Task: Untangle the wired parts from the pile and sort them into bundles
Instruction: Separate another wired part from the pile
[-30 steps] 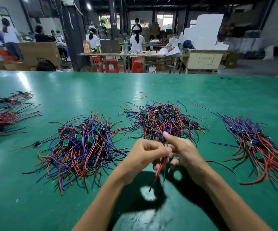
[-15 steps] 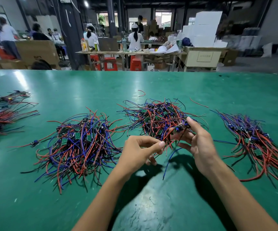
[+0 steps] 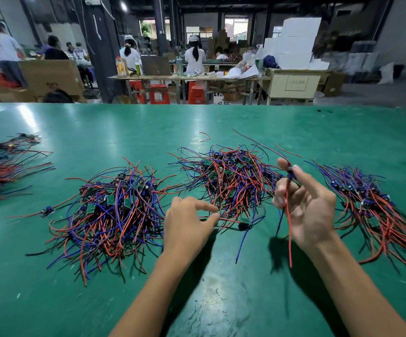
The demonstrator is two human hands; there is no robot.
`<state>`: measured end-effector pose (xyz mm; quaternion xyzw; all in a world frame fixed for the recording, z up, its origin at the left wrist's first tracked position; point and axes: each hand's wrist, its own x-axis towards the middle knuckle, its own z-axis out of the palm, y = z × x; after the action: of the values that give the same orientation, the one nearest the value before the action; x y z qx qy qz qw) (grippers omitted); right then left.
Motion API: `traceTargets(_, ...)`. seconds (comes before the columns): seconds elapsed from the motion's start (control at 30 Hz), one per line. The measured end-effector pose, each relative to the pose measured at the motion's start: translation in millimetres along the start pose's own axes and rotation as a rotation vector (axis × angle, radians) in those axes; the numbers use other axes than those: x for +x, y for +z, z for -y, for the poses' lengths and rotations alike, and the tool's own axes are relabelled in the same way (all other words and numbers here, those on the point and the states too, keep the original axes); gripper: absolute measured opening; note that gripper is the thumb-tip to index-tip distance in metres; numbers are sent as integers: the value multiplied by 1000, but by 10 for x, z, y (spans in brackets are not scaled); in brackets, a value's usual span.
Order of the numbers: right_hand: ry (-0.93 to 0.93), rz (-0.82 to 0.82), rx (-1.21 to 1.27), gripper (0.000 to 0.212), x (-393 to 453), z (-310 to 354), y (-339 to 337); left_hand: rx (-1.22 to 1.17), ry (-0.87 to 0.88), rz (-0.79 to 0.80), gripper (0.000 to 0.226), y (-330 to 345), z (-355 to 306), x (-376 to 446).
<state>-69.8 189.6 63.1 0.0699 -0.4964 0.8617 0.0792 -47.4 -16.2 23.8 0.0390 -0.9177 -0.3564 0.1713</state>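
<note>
- While the right hand (image 3: 310, 205) pinches one wired part (image 3: 287, 190) aloft, red lead dangling,
- left hand (image 3: 187, 224), fingers loosely curled, touches the central pile (image 3: 231, 181) on the green counter (image 3: 124, 132).

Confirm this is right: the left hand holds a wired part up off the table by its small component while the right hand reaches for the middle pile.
The hands are swapped. In the head view the right hand holds the wired part up by its small component, while the left hand reaches for the middle pile.
</note>
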Motion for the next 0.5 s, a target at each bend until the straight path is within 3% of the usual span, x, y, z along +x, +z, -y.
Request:
traceTargets(0.07, 30, 57, -5, 32, -6, 4, -1, 48, 144, -96, 10, -8, -55, -10)
traceTargets(0.13, 73, 115, -72, 37, -6, -27, 21, -86, 249, -162, 14, -8, -127, -29)
traceTargets(0.27, 94, 203, -171, 26, -14, -131, 117, -756, 122, 287, 21, 33, -304, -93)
traceTargets(0.5, 129, 186, -273, 31, -33, -206, 114, -855, -64, 392, 17, 77, -298, -117)
